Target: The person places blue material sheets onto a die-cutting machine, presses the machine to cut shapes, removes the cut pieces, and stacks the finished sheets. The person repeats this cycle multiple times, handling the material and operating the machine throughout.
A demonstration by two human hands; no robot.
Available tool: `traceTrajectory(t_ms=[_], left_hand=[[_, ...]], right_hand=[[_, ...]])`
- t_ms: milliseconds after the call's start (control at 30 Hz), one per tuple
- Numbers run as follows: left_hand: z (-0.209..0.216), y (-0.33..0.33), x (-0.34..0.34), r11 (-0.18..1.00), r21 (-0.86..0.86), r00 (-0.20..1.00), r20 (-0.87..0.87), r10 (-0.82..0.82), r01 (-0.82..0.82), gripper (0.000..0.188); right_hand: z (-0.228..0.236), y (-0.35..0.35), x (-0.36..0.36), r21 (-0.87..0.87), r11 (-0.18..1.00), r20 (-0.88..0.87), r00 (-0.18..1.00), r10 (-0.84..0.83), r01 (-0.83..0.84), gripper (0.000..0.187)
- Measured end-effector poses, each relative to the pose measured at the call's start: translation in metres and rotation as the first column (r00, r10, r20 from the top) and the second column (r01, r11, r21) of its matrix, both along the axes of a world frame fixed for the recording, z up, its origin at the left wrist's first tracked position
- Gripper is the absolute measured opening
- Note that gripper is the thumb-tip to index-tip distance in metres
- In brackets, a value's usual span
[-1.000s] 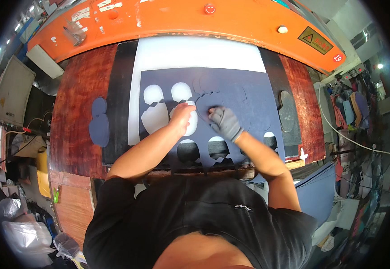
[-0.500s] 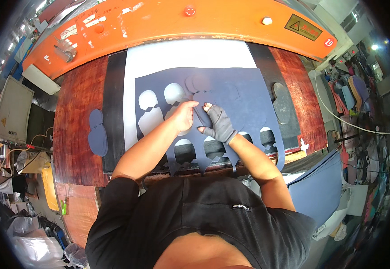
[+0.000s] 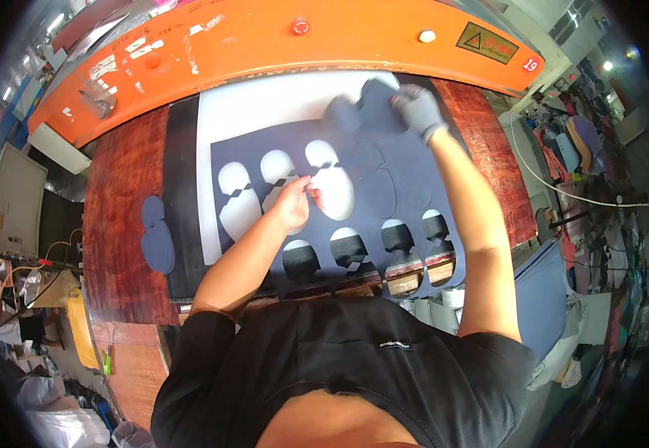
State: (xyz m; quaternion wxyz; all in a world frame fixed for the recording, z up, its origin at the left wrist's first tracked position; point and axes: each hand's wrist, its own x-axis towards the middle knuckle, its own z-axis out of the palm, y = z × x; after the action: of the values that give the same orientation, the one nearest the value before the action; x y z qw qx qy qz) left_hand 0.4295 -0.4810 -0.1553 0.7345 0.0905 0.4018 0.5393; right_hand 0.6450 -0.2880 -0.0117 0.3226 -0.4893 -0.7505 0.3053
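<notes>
A dark blue sheet (image 3: 407, 198) lies before me with several sole-shaped cut-outs; white shows through the far row's holes and black through the near row's. My left hand (image 3: 295, 205) rests at the edge of the third far hole, bare, its fingers curled; whether they pinch anything is hidden. Off to the far right, my right hand (image 3: 419, 110), in a grey glove with bare fingertips, grips dark blue sole-shaped pieces (image 3: 383, 108), blurred by motion. Beside that third hole, one sole outline is cut but still filled.
An orange machine beam (image 3: 242, 41) with a red button spans the far side. Two joined sole pieces (image 3: 157, 235) lie on the reddish wooden board (image 3: 119, 187) at left. Beneath the sheet is a white layer (image 3: 265, 101). More blue sheets (image 3: 545, 299) hang at right.
My right hand has swung away to the far right, carrying the sole pieces out of the sheet; a third far hole now shows white. My left hand has stayed near the middle, a little lower.
</notes>
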Motion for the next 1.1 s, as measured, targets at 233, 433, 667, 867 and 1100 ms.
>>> traceTrajectory(t_ms=[233, 433, 667, 867, 1100], left_hand=[[0.014, -0.030, 0.044, 0.894, 0.349, 0.706, -0.556, 0.438, -0.280, 0.048], [0.016, 0.027, 0.079, 0.966, -0.238, 0.932, -0.316, -0.177, 0.103, 0.067], [0.017, 0.059, 0.080, 0.917, -0.369, 0.838, -0.444, -0.318, 0.153, 0.031], [0.008, 0.071, 0.078, 0.949, -0.184, 0.919, -0.259, -0.297, 0.255, 0.020], [0.006, 0.067, 0.074, 0.968, 0.142, 0.978, 0.011, -0.209, 0.206, 0.014]], right_hand=[[0.018, -0.046, 0.034, 0.597, 0.748, 0.371, 0.927, 0.061, -0.288, 0.018], [-0.113, -0.125, 0.042, 0.482, 0.732, 0.609, 0.785, 0.114, -0.481, 0.021], [-0.145, -0.126, 0.053, 0.584, 0.758, 0.336, 0.937, 0.101, -0.291, 0.030], [-0.146, -0.136, 0.054, 0.488, 0.848, 0.222, 0.969, 0.110, -0.208, 0.045], [-0.119, -0.143, 0.044, 0.384, 0.922, 0.247, 0.968, -0.044, -0.056, 0.055]])
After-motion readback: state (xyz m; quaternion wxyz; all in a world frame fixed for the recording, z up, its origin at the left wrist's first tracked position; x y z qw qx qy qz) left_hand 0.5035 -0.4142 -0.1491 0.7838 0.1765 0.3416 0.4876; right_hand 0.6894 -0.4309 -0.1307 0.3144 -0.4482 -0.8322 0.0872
